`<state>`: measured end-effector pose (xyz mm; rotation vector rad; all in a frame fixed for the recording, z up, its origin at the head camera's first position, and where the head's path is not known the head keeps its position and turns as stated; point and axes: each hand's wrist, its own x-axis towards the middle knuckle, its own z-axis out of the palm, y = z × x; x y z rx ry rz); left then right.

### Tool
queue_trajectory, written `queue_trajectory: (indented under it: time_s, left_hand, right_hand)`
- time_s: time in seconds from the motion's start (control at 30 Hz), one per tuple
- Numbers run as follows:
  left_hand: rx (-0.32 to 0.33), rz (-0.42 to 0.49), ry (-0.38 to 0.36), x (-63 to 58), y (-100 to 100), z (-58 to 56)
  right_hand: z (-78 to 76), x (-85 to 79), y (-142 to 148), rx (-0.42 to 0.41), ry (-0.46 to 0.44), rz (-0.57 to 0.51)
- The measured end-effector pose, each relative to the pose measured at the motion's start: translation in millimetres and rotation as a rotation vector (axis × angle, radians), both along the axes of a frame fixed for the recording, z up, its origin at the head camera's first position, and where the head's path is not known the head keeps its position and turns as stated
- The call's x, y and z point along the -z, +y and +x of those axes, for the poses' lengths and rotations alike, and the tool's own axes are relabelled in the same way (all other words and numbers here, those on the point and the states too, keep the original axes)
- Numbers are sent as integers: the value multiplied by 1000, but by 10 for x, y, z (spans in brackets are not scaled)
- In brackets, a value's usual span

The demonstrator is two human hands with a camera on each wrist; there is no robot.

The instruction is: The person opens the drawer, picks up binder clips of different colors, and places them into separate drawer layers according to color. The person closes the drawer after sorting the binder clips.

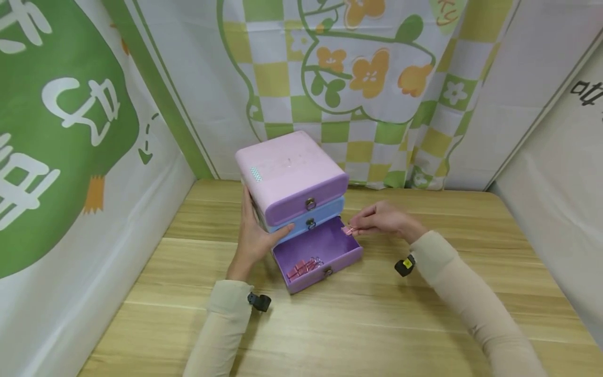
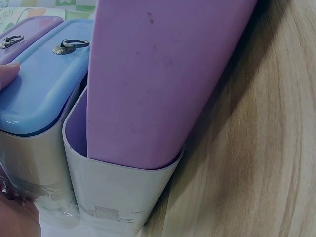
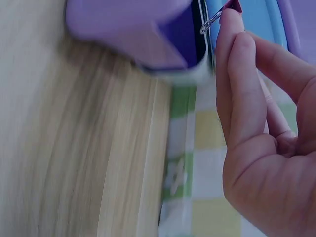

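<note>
A small stacked drawer cabinet [image 1: 292, 162] stands with its lowest purple drawer [image 1: 336, 260] pulled out. Several pink binder clips [image 1: 305, 267] lie in that drawer's front left corner. My left hand [image 1: 254, 238] rests along the cabinet's left side, fingers straight, its thumb [image 2: 9, 74] on the front of the blue middle drawer [image 2: 47, 79]. Between thumb and fingertips, my right hand [image 1: 383, 219] pinches a pink binder clip [image 1: 348, 230] at the open drawer's right rim. In the right wrist view, the wire handle of this clip [image 3: 210, 23] sticks out past the fingertips.
The cabinet stands on a wooden table [image 1: 377, 319], close to a green-and-yellow checked curtain [image 1: 360, 146] at the back. White printed cloth [image 1: 155, 120] rises on the left. The top purple drawer [image 1: 325, 199] and the blue one are closed, each with a ring pull.
</note>
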<state>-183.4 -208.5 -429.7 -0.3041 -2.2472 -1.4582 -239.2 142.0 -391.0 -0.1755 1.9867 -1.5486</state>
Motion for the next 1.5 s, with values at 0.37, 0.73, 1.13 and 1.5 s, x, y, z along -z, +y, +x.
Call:
queue_trajectory:
  time_s: [0.37, 0.73, 1.13, 1.5]
  left_hand:
    - [-14, 7, -24, 1, -2, 9]
    - [-16, -2, -35, 1, -16, 5]
    - [-19, 8, -29, 32, -12, -7]
    - [-20, 1, -36, 18, -13, 0]
  right_hand:
    - [245, 24, -497, -64, 122, 74]
    - [342, 132, -796, -160, 372, 284]
    - [333, 236, -922, -177, 453, 344]
    - [343, 19, -674, -64, 416, 224]
